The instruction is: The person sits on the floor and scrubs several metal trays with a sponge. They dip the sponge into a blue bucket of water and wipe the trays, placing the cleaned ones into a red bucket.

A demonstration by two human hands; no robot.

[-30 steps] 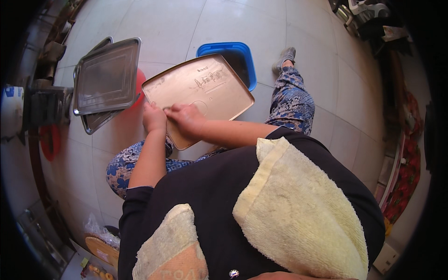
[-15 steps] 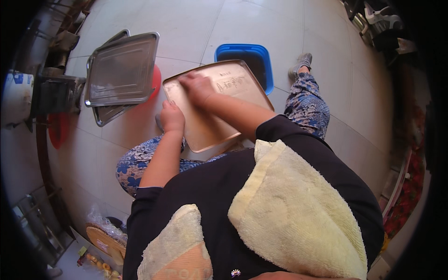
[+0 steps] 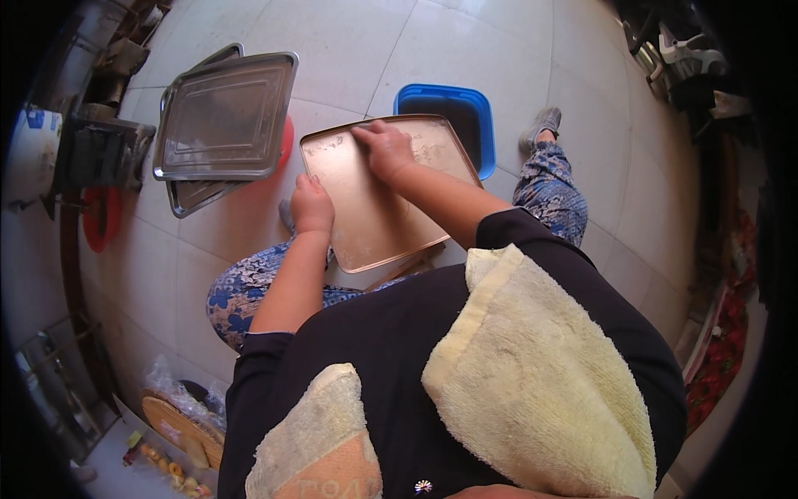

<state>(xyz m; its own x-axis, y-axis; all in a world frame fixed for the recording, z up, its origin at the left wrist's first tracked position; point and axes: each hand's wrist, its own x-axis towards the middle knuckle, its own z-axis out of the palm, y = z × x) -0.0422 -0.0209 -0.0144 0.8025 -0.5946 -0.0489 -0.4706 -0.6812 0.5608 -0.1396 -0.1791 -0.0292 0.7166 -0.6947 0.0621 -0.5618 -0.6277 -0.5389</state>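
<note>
One copper-coloured tray is directly under the two hands of the person whom I watch, over the spread legs. The left hand grasps the left edge of this tray, with the thumb on top and the other fingers mostly hidden from me. The right hand is farther forward and to the right of the left one; its fingers are bent and press on the tray surface, just beside the far edge. Whether a small thing is inside these fingers, I cannot tell. Pale worn patches show to the left of the right fingertips, and some rough marks to the right of the same hand.

Beyond the right hand, on its right side, stands a blue bucket, dark inside, and the tray corner partly covers it from my view. To the left of the left hand, well apart from it, grey metal trays lie crosswise one over another, and a red tub shows beside them. Behind both hands, a yellow towel hangs on the dark shirt.
</note>
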